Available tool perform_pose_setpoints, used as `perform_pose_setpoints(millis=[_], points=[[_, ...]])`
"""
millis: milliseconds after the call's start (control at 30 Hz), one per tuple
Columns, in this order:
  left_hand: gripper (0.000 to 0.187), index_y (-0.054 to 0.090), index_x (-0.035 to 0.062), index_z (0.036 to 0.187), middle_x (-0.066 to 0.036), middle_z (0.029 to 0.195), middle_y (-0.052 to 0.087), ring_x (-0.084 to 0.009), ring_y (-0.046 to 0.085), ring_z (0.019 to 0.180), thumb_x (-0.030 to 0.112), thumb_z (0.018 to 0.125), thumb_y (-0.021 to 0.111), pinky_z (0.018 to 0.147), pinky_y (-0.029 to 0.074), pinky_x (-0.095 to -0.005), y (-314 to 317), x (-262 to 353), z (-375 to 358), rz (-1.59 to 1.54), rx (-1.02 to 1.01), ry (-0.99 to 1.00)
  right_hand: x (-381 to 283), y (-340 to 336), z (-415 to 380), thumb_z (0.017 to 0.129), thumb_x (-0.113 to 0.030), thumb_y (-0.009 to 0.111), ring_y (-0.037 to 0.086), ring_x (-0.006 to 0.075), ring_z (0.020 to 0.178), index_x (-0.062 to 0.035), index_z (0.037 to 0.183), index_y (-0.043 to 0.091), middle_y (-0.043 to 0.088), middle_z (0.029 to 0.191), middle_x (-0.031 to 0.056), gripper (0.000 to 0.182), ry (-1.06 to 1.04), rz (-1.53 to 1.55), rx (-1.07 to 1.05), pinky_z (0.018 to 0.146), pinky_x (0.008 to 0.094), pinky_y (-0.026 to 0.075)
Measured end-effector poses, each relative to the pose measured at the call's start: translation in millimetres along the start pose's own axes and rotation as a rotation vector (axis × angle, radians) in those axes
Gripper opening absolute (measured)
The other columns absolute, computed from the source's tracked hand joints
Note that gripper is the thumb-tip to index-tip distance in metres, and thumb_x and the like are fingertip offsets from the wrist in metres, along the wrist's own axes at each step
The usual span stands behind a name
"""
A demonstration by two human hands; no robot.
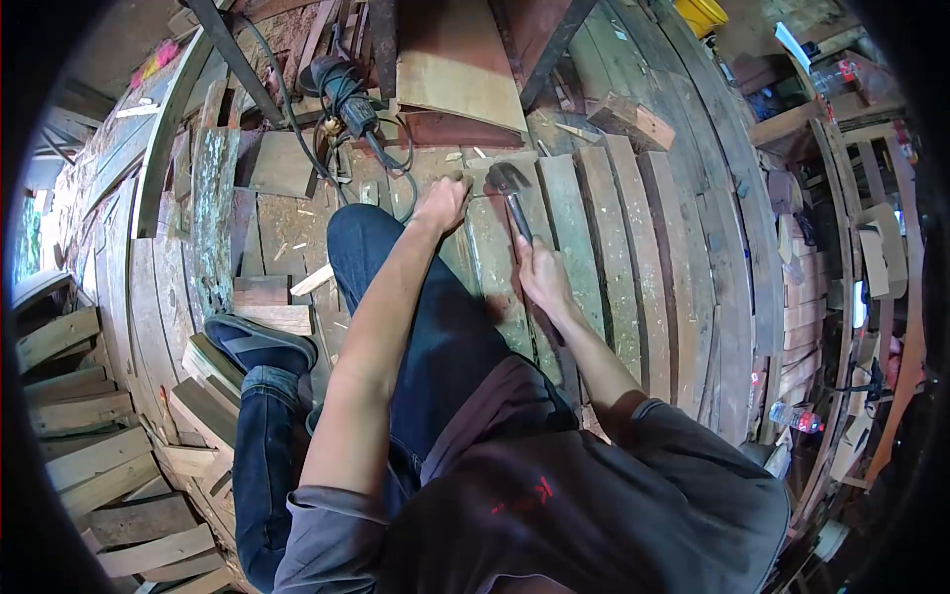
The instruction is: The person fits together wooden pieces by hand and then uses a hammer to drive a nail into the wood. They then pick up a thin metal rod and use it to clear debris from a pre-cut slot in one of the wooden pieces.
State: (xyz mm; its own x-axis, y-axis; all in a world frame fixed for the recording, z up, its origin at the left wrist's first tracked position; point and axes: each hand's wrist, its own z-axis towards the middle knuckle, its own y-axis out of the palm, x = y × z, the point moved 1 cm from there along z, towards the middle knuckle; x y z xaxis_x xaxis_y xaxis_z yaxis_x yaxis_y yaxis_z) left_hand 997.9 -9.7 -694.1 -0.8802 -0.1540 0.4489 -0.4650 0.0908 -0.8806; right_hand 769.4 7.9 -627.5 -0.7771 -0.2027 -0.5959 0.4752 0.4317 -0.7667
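Note:
My right hand (pixel 541 274) grips the handle of a hatchet (pixel 509 188). Its dark head rests near the far end of a weathered plank (pixel 492 247) that runs away from me. My left hand (pixel 442 201) presses down on the same plank's far end, just left of the hatchet head, fingers curled over the wood. My knee in dark jeans lies beneath the left forearm.
Curved planks (pixel 633 247) lie side by side on the right. A power tool (pixel 341 94) with a black cable sits at the back. Loose wood blocks (pixel 267 302) lie by my sandalled foot (pixel 259 342). A plastic bottle (pixel 795 418) is at the right.

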Motion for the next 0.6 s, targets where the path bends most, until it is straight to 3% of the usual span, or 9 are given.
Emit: perform_pose_setpoints(millis=[400,500,600], points=[[0.023,0.057,0.0058,0.11,-0.022,0.113,0.062,-0.0425,0.061,0.104,0.017,0.091,0.049,0.09,0.05,-0.05,17,-12,5,-0.045,0.094,0.016,4,-5,2,0.102,-0.035,0.041,0.062,0.052,0.072,0.0066,0.094,0.058,0.059,0.067,0.0338,0.046,0.02,-0.024,0.01,0.062,0.0582,0.048],[0.023,0.06,0.0005,0.102,-0.026,0.102,0.063,-0.0464,0.06,0.098,0.019,0.089,0.059,0.084,0.05,-0.0511,23,-16,8,-0.086,0.158,0.063,27,9,9,0.102,-0.039,0.039,0.062,0.0525,0.071,0.006,0.098,0.057,0.059,0.067,0.0336,0.048,0.001,-0.112,-0.053,0.061,0.0582,0.048],[0.022,0.06,0.0079,0.108,-0.021,0.111,0.064,-0.0415,0.062,0.101,0.017,0.09,0.051,0.088,0.05,-0.0491,20,-14,8,-0.002,0.104,0.044,9,-4,5,0.102,-0.038,0.04,0.062,0.0525,0.072,0.0062,0.1,0.057,0.059,0.067,0.0338,0.048,0.018,-0.063,-0.001,0.062,0.0583,0.049]])
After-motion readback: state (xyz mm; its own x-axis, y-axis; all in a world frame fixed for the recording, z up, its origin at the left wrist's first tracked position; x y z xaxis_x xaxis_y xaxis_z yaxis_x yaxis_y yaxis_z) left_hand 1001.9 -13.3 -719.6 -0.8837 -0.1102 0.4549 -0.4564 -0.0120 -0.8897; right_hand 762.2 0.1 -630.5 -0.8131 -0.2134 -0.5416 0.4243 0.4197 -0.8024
